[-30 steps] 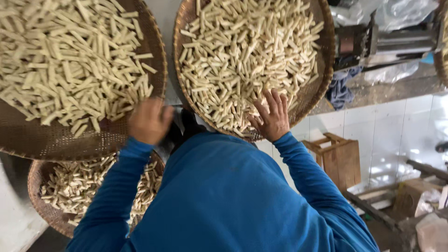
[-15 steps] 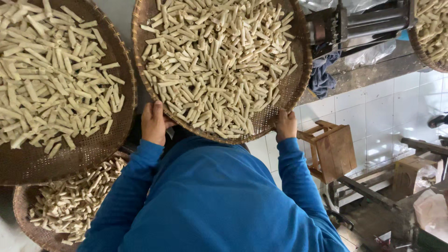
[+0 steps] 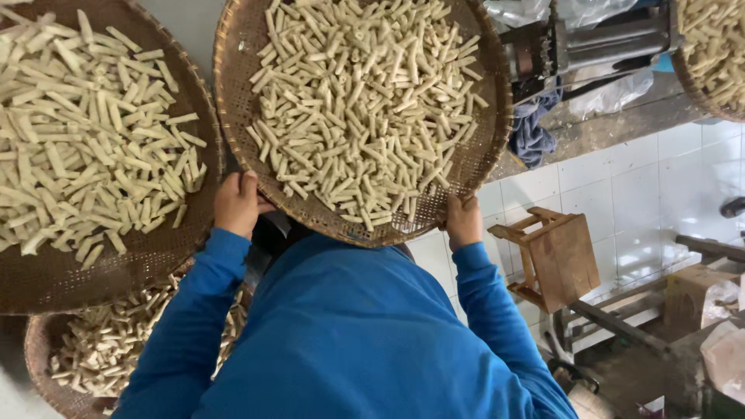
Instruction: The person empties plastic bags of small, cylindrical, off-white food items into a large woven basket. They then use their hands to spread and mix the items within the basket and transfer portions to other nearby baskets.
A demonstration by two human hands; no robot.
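A round woven tray (image 3: 475, 167) covered with several pale short dough sticks (image 3: 365, 109) is in front of me. My left hand (image 3: 237, 203) grips its near rim on the left side. My right hand (image 3: 463, 221) grips the near rim on the right side, fingers curled under the edge. Both arms are in blue sleeves, and my blue top fills the bottom of the view.
A second woven tray (image 3: 147, 268) of the same sticks overlaps on the left, with a third tray (image 3: 39, 365) below it. Another tray (image 3: 691, 77) shows at the top right. A metal machine (image 3: 590, 43), a blue cloth (image 3: 531, 128) and a small wooden stool (image 3: 555, 256) stand to the right.
My right hand left the sticks and both hands closed on the tray's near rim. The tray now sits more centred in front of me.
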